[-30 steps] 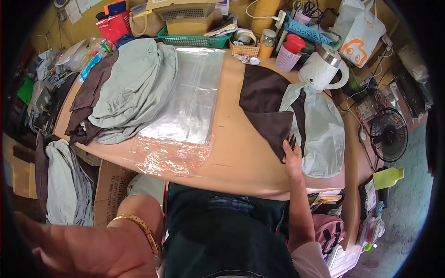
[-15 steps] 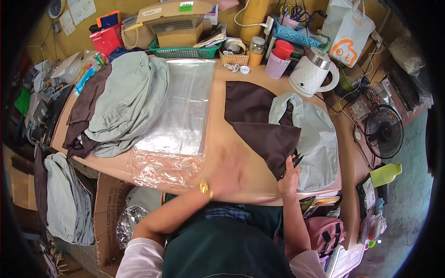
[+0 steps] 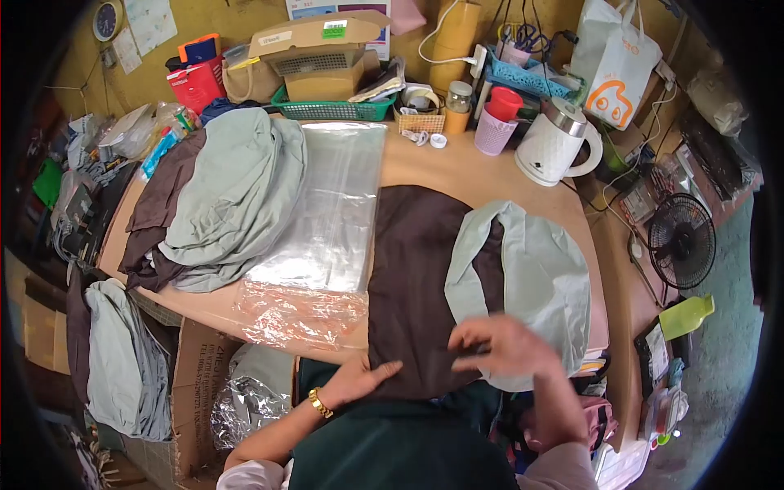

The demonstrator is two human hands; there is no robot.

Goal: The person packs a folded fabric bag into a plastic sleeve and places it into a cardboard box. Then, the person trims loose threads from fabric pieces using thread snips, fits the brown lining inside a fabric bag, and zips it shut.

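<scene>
A dark brown cloth piece [image 3: 416,269] lies spread at the front of the table, joined or overlapped on its right by a pale grey-green cloth [image 3: 547,286] with a loop-like opening. My left hand [image 3: 359,378] is at the brown cloth's lower left edge, thumb on top and the other fingers mostly hidden, closed on the edge. Above the lower right part of the brown cloth hovers my right hand [image 3: 510,347], blurred, its fingers curled. Whatever it holds is hidden; the small black pointed tool seen in it earlier does not show.
Left of the cloth lies a stack of clear plastic bags [image 3: 327,212], beside a pile of grey-green and brown cloth [image 3: 237,196]. At the back stand a white kettle [image 3: 551,143], a pink cup [image 3: 494,135] and a green basket [image 3: 335,109]. A black fan [image 3: 682,241] is at right.
The brown cloth has gone from folded over to lying flat, nearer to me. My left hand has come to its edge, and my right hand has lifted off the cloth.
</scene>
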